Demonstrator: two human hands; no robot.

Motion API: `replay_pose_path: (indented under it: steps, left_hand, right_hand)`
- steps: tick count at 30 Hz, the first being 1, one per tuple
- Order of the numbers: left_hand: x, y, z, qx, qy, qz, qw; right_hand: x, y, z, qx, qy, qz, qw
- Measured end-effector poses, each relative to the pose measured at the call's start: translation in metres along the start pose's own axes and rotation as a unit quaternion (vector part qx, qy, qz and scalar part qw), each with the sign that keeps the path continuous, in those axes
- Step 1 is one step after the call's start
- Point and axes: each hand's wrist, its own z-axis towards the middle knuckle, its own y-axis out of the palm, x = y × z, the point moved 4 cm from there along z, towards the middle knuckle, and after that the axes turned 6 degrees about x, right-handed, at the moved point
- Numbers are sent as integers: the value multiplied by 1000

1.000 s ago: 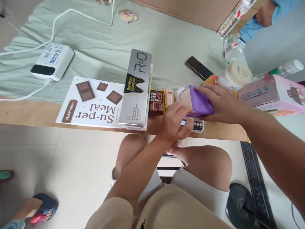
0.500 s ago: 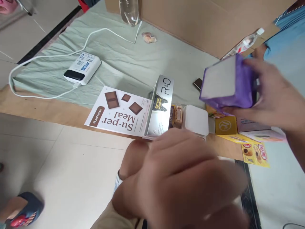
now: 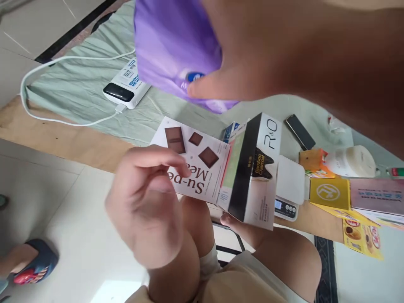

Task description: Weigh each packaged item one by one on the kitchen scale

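Note:
My right hand (image 3: 249, 50) reaches in from the upper right, its thumb pressed on a purple soft-wrapped pack (image 3: 173, 46). It holds the pack above the cloth-covered table; its other fingers are hidden. My left hand (image 3: 145, 206) is half curled in front of the table edge, index finger bent apart from the thumb, with nothing visible in it. Behind it lies a white Su-per Meal box (image 3: 217, 185) with chocolate pictures, partly covered by the hand. Beside that, a black and silver Bamboo Charcoal box (image 3: 261, 193) sits with its near end over the edge.
A white power bank (image 3: 126, 86) with a cable stands at left. To the right are a small digital scale (image 3: 293, 181), a phone (image 3: 299, 131), a white bottle (image 3: 350, 162), and yellow and pink boxes (image 3: 330, 193). Another person's foot in a slipper (image 3: 41, 261) shows lower left.
My right hand has carried the purple pack from the right to the upper middle. My left hand has moved left and its index finger has loosened. The view has shifted; the white bottle now shows.

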Motion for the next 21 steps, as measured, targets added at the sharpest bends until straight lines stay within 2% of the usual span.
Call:
replay_pose_path:
  steps: [2,4,7,10,13,16,19,21]
  left_hand:
    - [-8,8,2,-55,-54,-1,997]
    - [-18,13,4,-86,-95,-13,992]
    - [-31,16,5,-56,-123,-7,991]
    - [-38,17,6,-20,-98,14,995]
    - [-43,14,4,-27,-48,22,998]
    - [-48,12,2,-41,-28,57,997]
    - [-47,13,0,-28,-38,88,995]
    - [-45,15,-1,-10,-65,86,994]
  right_hand:
    - [-5,29,7,-102,-24,-14,994]
    - [-1,53,10,-158,1,-34,987]
    - [5,78,12,-201,17,-58,978]
    - [6,95,10,-249,45,-68,965]
    - [2,102,8,-295,76,-47,951]
    - [0,101,13,-294,109,1,950]
    - [5,101,26,-239,100,72,963]
    - [13,110,34,-199,79,145,966]
